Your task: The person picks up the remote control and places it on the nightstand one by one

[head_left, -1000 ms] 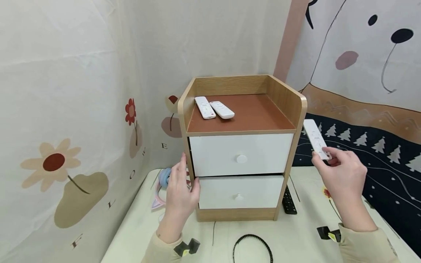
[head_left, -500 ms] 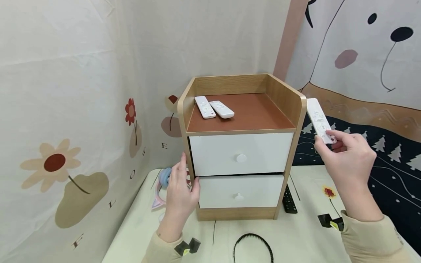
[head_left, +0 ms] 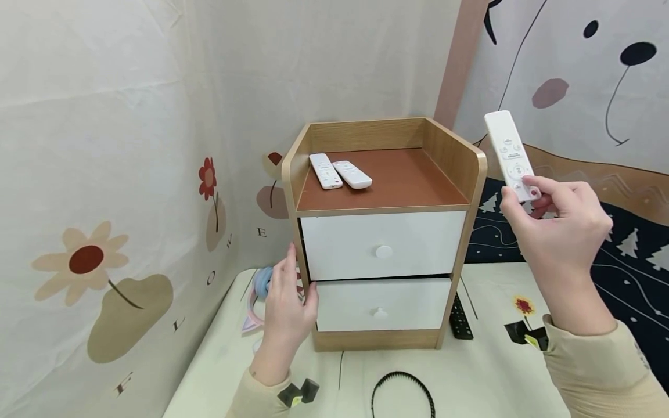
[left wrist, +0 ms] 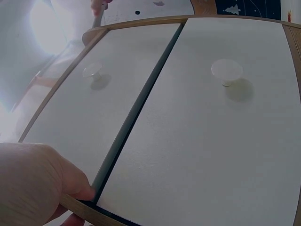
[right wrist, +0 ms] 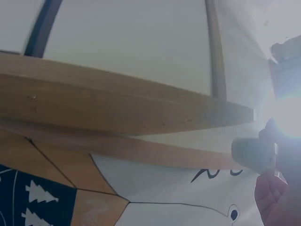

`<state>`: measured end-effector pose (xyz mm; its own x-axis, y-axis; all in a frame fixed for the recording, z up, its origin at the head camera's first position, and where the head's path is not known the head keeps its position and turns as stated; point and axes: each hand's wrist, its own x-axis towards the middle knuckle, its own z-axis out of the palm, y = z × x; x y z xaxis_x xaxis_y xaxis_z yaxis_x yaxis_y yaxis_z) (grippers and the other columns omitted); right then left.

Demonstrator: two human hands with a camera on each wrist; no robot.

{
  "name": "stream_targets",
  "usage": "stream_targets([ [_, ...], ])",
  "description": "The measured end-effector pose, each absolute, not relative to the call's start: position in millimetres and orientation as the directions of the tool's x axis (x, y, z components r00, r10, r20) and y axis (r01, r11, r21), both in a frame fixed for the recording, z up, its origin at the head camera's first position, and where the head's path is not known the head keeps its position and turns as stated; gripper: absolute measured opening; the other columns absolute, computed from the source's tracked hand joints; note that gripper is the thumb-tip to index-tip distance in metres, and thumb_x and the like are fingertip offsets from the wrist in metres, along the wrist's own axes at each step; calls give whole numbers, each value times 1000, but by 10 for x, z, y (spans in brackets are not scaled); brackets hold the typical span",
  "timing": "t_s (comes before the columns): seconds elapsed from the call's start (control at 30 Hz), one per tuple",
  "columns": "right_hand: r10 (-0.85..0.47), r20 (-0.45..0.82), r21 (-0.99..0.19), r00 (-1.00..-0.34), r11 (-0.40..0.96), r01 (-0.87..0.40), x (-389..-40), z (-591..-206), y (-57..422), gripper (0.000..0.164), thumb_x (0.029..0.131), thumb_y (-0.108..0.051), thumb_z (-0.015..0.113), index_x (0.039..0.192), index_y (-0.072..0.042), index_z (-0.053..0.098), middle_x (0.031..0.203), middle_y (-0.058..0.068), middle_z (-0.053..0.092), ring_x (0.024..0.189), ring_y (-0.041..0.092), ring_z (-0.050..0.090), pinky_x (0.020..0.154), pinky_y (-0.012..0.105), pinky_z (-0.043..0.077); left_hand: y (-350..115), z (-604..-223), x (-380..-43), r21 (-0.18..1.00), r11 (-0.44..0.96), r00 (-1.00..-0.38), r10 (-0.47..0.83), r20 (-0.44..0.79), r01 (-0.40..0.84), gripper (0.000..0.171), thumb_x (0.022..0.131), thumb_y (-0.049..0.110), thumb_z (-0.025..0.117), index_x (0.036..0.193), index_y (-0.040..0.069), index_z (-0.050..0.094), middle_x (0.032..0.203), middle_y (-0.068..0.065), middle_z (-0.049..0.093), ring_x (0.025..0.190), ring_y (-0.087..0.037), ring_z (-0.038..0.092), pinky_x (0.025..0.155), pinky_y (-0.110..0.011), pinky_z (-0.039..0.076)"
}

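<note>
My right hand (head_left: 567, 232) pinches the lower end of a white remote control (head_left: 509, 148) between thumb and fingers, up beside the cabinet's right wall. Its buttons face the head camera. In the right wrist view the remote (right wrist: 254, 154) is a blurred shape against the glare. My left hand (head_left: 287, 319) rests along the left side of a small wooden cabinet (head_left: 377, 339), fingers straight. The thumb (left wrist: 75, 181) lies at the front edge, by the gap between the two white drawers. Two more white remotes lie side by side on the brown top, the left one (head_left: 326, 171) beside the right one (head_left: 353, 174).
Behind the cabinet's right side a black remote (head_left: 460, 319) lies on the pale table cover. A black headband (head_left: 402, 377) is in front. To the left are a pink headband (head_left: 252, 316) and a blue coil (head_left: 262, 281). Printed curtains surround the table.
My right hand has lifted the white remote control upward and slightly right, from beside the upper drawer to above the cabinet's right wall. The left hand and cabinet have stayed put.
</note>
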<state>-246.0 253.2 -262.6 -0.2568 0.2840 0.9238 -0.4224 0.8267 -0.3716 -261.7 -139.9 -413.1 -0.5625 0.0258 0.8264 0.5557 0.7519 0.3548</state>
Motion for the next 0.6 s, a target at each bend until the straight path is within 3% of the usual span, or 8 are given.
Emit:
stream_targets([
  [0.17,266,937,-343,-226,825,-450,-2423,-2559,2439,40,94,-30,82,120,1,83,80,27,64,99,-21,40,86,19,27,-1401,-4131,-2621,347,753,-557,32,830,560,90,92,-2,77,170,-2,32,138,-29,59,86,-30,68,68,-39,65],
  [0.4,224,955,-293,-193,799,-524,-2363,-2518,2211,37,92,-29,83,118,-3,85,87,21,67,93,-19,48,75,9,31,-1392,-4114,-2607,360,752,-571,26,821,553,89,93,0,77,170,-2,33,138,-30,59,86,-31,69,68,-40,64],
  [0.6,152,963,-255,-222,781,-570,-2446,-2532,1977,32,88,-21,85,113,-2,86,91,25,66,83,-13,46,74,5,33,-1391,-4103,-2583,377,756,-594,20,805,536,89,94,1,77,170,-2,32,141,-30,58,86,-30,70,70,-41,65],
])
